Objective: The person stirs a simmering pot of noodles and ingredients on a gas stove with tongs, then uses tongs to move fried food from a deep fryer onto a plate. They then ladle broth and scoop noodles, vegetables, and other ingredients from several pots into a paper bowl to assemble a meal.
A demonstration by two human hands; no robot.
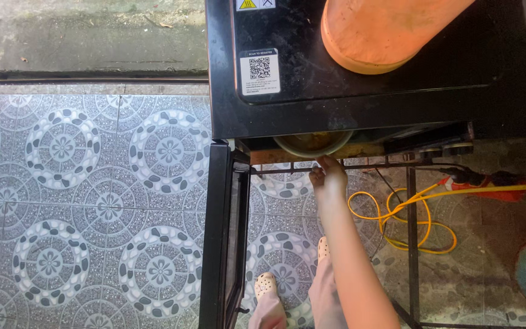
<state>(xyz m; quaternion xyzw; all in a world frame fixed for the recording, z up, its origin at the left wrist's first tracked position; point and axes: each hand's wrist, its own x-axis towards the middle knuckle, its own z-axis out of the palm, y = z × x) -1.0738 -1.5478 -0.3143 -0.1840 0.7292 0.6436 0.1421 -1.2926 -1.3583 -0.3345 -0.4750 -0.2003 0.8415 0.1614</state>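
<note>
Our right hand (329,175) reaches up to the round, pale-rimmed bowl (313,144) with brownish contents, and our fingers (324,162) touch its near rim; whether they grip it or only rest against it we cannot tell, since the fingertips are partly hidden. The bowl sits just past the fingers, half inside the mouth of the black box-shaped microwave oven (360,91), which stands on a thin black metal frame stand (412,244).

To the left of the fingers, the oven's black glass-fronted door (223,237) hangs swung open toward us. Above the fingers, on the oven's top, rests a large orange clay-coloured pot (378,30), with a white square sticker (260,72) to its left.

To the right of the fingers, a yellow cable (409,219) lies coiled on the floor. Below the forearm we see our feet in pale perforated clogs (266,285) on grey floor tiles with circular flower patterns (92,201). Our left hand is out of view.
</note>
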